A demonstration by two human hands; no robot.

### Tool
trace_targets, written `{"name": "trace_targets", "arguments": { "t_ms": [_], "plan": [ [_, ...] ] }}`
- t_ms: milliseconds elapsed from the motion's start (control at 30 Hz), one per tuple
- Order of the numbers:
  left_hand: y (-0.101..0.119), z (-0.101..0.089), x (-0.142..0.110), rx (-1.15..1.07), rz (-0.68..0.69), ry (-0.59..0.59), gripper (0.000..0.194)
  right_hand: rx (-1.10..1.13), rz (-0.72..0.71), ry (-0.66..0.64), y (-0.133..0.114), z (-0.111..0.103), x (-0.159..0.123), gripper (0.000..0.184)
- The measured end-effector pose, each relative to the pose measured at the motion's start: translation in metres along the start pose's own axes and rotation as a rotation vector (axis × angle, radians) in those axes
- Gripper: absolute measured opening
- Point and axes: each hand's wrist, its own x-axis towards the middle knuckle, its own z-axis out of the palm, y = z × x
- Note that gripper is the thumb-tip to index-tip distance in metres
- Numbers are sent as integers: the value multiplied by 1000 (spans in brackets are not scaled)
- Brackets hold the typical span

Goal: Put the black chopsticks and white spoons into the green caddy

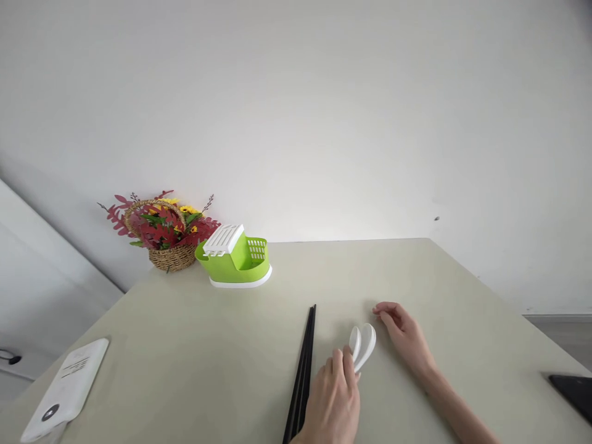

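Note:
Near the front of the table, my left hand is closed around the handles of a small bunch of white spoons. Their bowls point up and away from me; my fingers hide most of the handles, so the exact number is unclear. Close to the right of the spoons, my right hand has loosely bent fingers, a small gap to the thumb and nothing visible in it. Several black chopsticks lie in a bundle just left of my left hand, which covers part of their near end.
A green caddy with a white slotted top stands at the back left. Behind it is a wicker basket of artificial flowers. A white device lies at the left edge, and a dark flat object at the right.

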Motion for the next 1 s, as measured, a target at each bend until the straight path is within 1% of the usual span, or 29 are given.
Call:
{"name": "trace_targets", "arguments": {
  "t_ms": [67, 133, 267, 367, 500, 667, 767, 833, 900, 933, 1000],
  "plan": [
    [4, 8, 2, 29, 24, 25, 43, -24, 5, -120, -2, -14, -5, 29],
    [7, 14, 4, 49, 31, 17, 44, -56, 14, -158, -3, -26, -13, 31],
    [10, 22, 4, 91, 12, -21, 52, -109, 52, -139, 1, -43, -38, 34],
    [12, 27, 2, 116, 18, -15, 58, -126, 78, -129, 8, -53, -60, 36],
    [13, 33, -1, 156, 24, 46, 60, -166, 71, -66, 18, -63, -83, 38],
    [16, 34, -3, 190, 50, 131, 57, -313, 33, -86, 21, -66, -92, 34],
    [19, 29, -7, 143, 29, 126, 58, -364, 11, -65, 16, -65, -91, 33],
    [17, 21, -10, 90, 18, 109, 64, -373, 1, -59, 11, -64, -90, 32],
    [10, 7, -10, 26, 38, 98, 70, -377, -5, -55, 7, -62, -91, 32],
    [3, -3, -7, -4, 53, 103, 69, -378, -6, -53, 6, -61, -91, 32],
    [-15, -27, 5, -53, 96, 140, 57, -384, 0, -38, 6, -61, -94, 32]
  ]
}}
